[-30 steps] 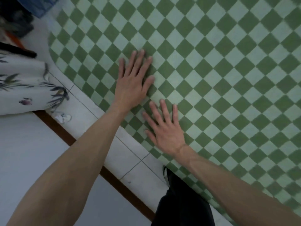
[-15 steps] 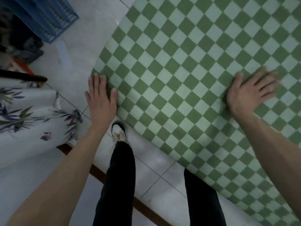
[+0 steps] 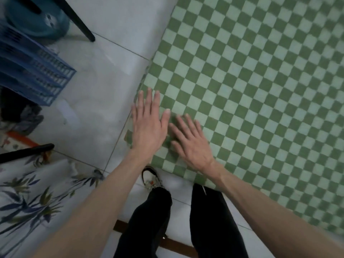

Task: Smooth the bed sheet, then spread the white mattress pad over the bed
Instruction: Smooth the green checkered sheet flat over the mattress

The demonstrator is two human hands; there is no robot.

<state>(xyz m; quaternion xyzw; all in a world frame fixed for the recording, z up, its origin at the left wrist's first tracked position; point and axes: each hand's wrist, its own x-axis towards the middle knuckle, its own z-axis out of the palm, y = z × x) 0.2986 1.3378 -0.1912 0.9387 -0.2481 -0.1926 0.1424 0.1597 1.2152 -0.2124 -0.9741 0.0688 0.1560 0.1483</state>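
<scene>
Both hands lie flat at the near corner of the bed, palms down on the green-and-white checked bed sheet (image 3: pixel 251 94), a placement suited to pressing wrinkles out toward the corner. The left hand (image 3: pixel 147 125) has straight fingers held close together and rests at the very edge of the sheet, its outer side over the drop toward the tiled floor (image 3: pixel 104 75), probably to pin the corner so the cloth does not slide. The right hand (image 3: pixel 189 142) lies just beside it, slightly further in, with fingers straight and a little spread and angled toward the left hand; neither hand grips or pinches the fabric. The person stands close against the bed edge, dark trouser legs (image 3: pixel 210 220) and one shoe (image 3: pixel 150 177) showing below the arms, which lets body weight bear on the palms. The sheet appears taut and free of visible folds across the area in view, so the smoothing step is judged nearly done here. The white mattress pad cannot be identified with certainty; a flower-printed white cloth (image 3: pixel 28 198) lies to the left, beyond a blue plastic crate (image 3: pixel 33 75).
</scene>
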